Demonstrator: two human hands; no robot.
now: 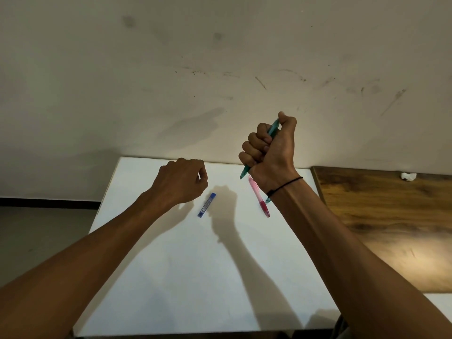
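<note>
Right hand (269, 150) grip clamped round green pencil (273, 130), middle right. Left hand (182, 183) grip pinches thin pale bit (199, 176), maybe lead. Filling pencil likely not done.

White surface (171, 277): near half open. Toward far edge: blue lead tube (206, 205) at centre, pink pen (258, 195) by right edge, under raised right hand (271, 149) gripping green pen (273, 129). Wall (220, 69) blocks beyond.
</note>
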